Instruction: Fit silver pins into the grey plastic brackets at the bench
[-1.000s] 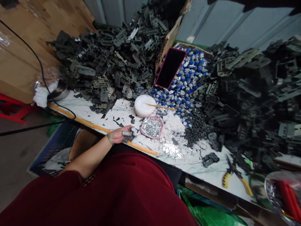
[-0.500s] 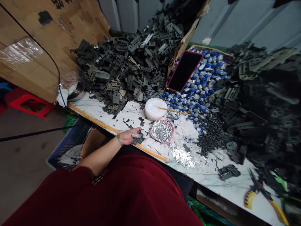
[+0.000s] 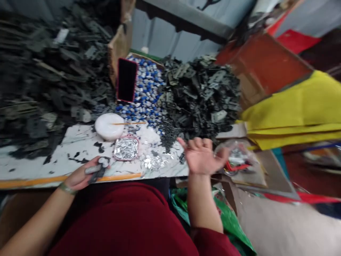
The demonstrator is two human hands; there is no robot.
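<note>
My left hand (image 3: 82, 176) is wrapped round a dark grey part (image 3: 98, 173) with a pale cylinder and a white round piece on it, over the table's front edge. My right hand (image 3: 201, 156) is raised palm up, holding nothing, its thumb spread and fingers partly curled, just right of the small dark pieces (image 3: 169, 135). Between the hands lie a pink-rimmed dish of silvery pins (image 3: 126, 148) and loose silvery pins (image 3: 154, 161). Behind the dish stands a white bowl (image 3: 108, 128) with a thin stick across it.
Dark part heaps rise at the left (image 3: 34, 85) and right (image 3: 197, 96). A phone with a red edge (image 3: 127, 80) leans by blue and white pieces (image 3: 147, 92). Yellow sheets (image 3: 295, 110) and a clear plastic bag (image 3: 239, 153) are at the right.
The view has swung to the right, so the table things appear further left. My right hand has come into view, open. My left hand still holds the grey part.
</note>
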